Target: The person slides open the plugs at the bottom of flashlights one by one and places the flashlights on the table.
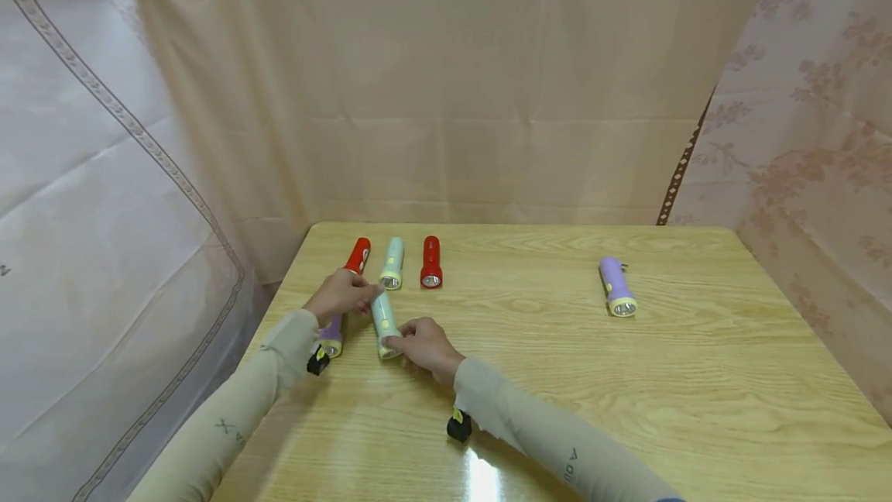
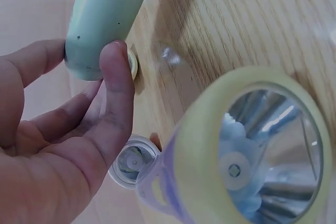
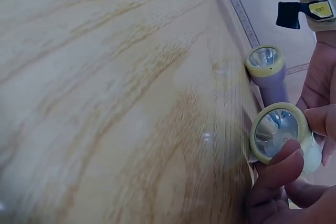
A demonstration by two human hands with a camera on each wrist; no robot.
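Head view: left hand [image 1: 340, 297] pinches the tail of a pale-green flashlight [image 1: 383, 314]; right hand [image 1: 428, 348] grips its yellow-rimmed lens end. Position: toward table's [image 1: 697, 409] left edge, beside one purple flashlight [image 1: 331, 331]. Purple duplicate [image 1: 615, 282] lies nearer right edge.

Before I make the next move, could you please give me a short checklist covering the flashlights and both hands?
1. Left hand pinches the tail of the near green flashlight: ok.
2. Right hand holds its lamp end: ok.
3. Left purple flashlight fully visible in the head view: not ok, the left hand partly covers it.
4. Near green flashlight apart from the rear green flashlight: cannot tell, the left hand obscures the gap.
5. Right purple flashlight apart from both hands: ok.
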